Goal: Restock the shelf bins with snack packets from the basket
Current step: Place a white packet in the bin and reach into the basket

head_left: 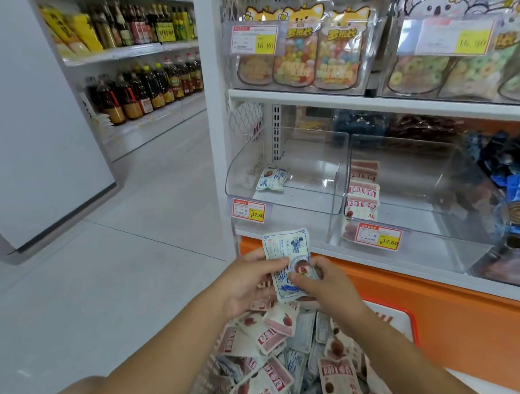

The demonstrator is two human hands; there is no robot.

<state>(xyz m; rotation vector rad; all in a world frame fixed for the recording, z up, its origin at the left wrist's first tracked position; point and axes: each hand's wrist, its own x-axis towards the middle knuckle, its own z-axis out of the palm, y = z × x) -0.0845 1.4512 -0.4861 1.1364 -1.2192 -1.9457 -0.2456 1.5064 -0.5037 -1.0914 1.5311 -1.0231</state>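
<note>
Both hands hold one blue-and-white snack packet (288,255) upright above the basket (407,318). My left hand (250,282) pinches its left edge and my right hand (322,283) pinches its lower right part. Below them the basket is heaped with red-and-white packets (267,335) and blue-and-white ones. Straight ahead on the shelf, the left clear bin (334,163) holds a single blue-and-white packet (272,178). The clear bin (426,213) to its right has a row of red-and-white packets (362,192) along its left side.
Price tags (248,210) hang on the bin fronts. A further bin at the right holds blue wrapped snacks (513,168). The shelf above carries bins of candy bags (303,58). An orange shelf base (436,296) runs behind the basket. An aisle of bottles (146,85) lies to the left.
</note>
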